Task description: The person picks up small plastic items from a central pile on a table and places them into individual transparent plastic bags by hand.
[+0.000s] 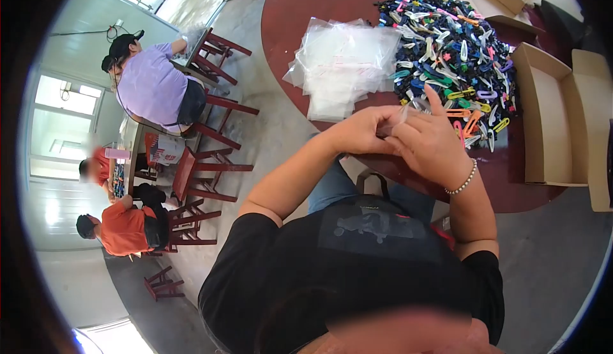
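Head view: clear bag [400, 117] between left grip [369, 130] and right grip [429, 140], both pinching it, near hair-clip pile [454, 66].

On the dark red round table [283, 18], a hand could pass along the left rim, beside the flat pile of transparent plastic bags [348, 53]. Ahead of the bare right hand [429, 146], the wide heap of multicoloured hair clips [447, 57] stands in the way. Farther right, the open brown cardboard box [548, 124] blocks sideways passage with its walls.

Dk-red tbl [281, 25] w/ clips [447, 60], bags [345, 53], bxs [543, 114]
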Demonstrator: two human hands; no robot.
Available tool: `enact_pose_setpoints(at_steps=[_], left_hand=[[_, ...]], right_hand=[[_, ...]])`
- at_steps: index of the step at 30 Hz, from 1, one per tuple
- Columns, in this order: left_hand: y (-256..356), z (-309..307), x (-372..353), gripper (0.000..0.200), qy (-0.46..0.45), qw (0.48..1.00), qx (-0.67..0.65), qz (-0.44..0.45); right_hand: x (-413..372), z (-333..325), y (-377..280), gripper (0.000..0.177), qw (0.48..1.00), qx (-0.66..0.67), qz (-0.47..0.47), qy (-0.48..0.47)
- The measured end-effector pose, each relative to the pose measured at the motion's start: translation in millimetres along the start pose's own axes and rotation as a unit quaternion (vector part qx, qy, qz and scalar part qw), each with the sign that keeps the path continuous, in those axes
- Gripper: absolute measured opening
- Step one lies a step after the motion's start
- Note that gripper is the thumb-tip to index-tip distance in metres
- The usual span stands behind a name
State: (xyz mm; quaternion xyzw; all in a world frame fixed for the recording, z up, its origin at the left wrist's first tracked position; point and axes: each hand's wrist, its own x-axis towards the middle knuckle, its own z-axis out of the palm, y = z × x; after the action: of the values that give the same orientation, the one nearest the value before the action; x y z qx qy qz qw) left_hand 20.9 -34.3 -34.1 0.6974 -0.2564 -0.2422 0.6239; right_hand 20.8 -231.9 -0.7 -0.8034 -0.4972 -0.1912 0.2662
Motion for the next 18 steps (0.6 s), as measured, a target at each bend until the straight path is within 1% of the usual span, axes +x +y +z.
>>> enact_pose_setpoints(at_steps=[1, 2, 3, 5, 7, 9, 10, 12, 13, 15, 16, 18], left_hand=[[-8.3, 1.9, 2.0, 0.065, -0.002, 0.999, -0.048, -0.01], [-15.4, 3.2, 4.8, 0.062, -0.004, 0.995, -0.096, -0.02], [-14.7, 4.9, 8.1, 0.062, -0.008, 0.995, -0.094, -0.017], [-13.1, 6.5, 14.1, 0.057, -0.021, 0.99, -0.136, -0.02], [-11.0, 7.8, 22.1, 0.056, -0.016, 0.991, -0.128, -0.021], [-10.3, 8.5, 29.6, 0.049, -0.028, 0.994, -0.101, -0.003], [-9.2, 8.5, 32.7, 0.049, -0.033, 0.994, -0.1, -0.004], [-6.7, 8.3, 39.6, 0.043, -0.04, 0.998, -0.037, 0.024], [-7.0, 7.7, 43.2, 0.043, -0.044, 0.998, -0.038, 0.026], [-7.9, 5.5, 49.6, 0.047, -0.025, 0.999, -0.003, 0.023], [-8.2, 4.3, 53.4, 0.047, -0.025, 0.999, -0.004, 0.024], [-8.0, 3.5, 59.9, 0.044, -0.028, 0.998, -0.055, 0.013]], right_hand=[[-0.7, -1.6, -0.2, 0.005, 1.0, -0.015, 0.003, -0.013], [0.0, -3.6, -0.5, 0.003, 1.0, -0.013, -0.001, -0.001], [-0.4, -3.7, -0.6, 0.003, 1.0, -0.018, 0.0, 0.001], [-2.6, -1.8, 0.1, 0.01, 0.999, -0.015, 0.026, 0.028], [-5.0, -5.4, 2.7, 0.009, 0.999, -0.03, 0.027, 0.024], [-7.5, -7.9, 4.5, 0.007, 0.997, -0.049, 0.046, -0.034], [-8.6, -6.1, 6.0, 0.007, 0.997, -0.051, 0.05, -0.032], [-9.7, -0.4, 9.1, 0.007, 0.998, -0.054, 0.035, 0.028], [-9.3, -1.4, 9.2, 0.007, 0.997, -0.057, 0.037, 0.027], [-7.8, -3.9, 9.6, 0.008, 0.994, -0.078, 0.048, 0.067], [-7.3, -6.0, 10.3, 0.008, 0.994, -0.079, 0.048, 0.066], [-6.3, -10.7, 10.6, 0.01, 0.989, -0.11, 0.058, 0.075]])
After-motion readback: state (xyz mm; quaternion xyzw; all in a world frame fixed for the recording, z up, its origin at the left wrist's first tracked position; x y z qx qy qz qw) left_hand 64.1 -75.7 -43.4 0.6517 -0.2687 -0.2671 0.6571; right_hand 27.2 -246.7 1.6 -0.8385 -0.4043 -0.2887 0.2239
